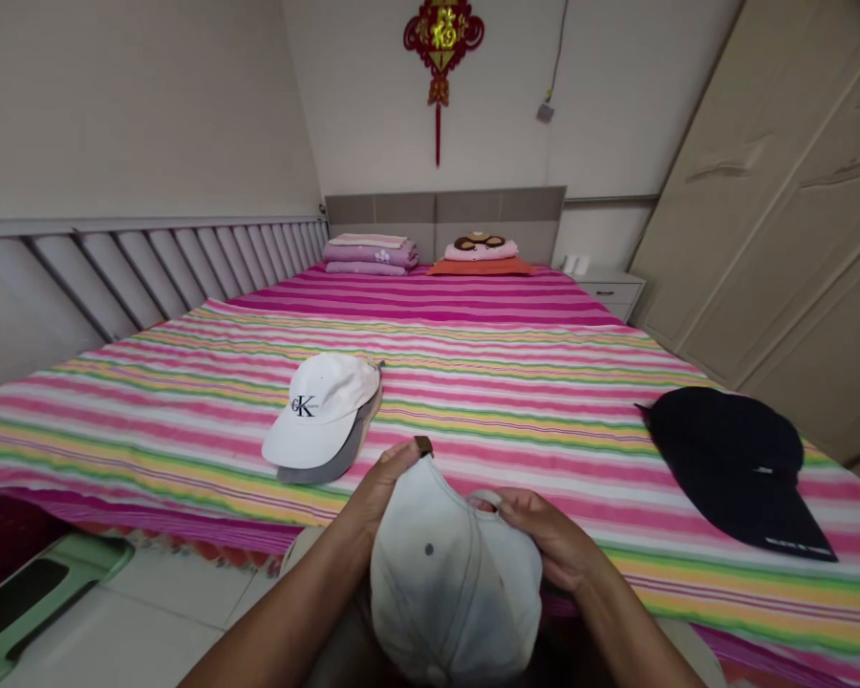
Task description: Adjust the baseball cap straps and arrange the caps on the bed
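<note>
A pale grey-white cap (pixel 459 583) is held up at the bed's front edge, its back strap opening toward the bed. My left hand (pixel 383 487) pinches its left side beside a small brown strap end (pixel 422 445). On the cap's right side, near the strap opening, my right hand (pixel 548 535) grips the fabric. Beyond my left hand, a white cap (pixel 330 401) with black CK letters lies over a grey cap (pixel 333 468). A black cap (pixel 731 459) rests on the bed to the right.
The bed has a striped cover (pixel 502 382). Folded bedding (pixel 373 256) and a pink pile (pixel 482 251) sit by the headboard (pixel 473 208). A green stool (pixel 57 583) stands at lower left, a railing (pixel 186 263) runs left, and a wardrobe (pixel 781 220) stands right.
</note>
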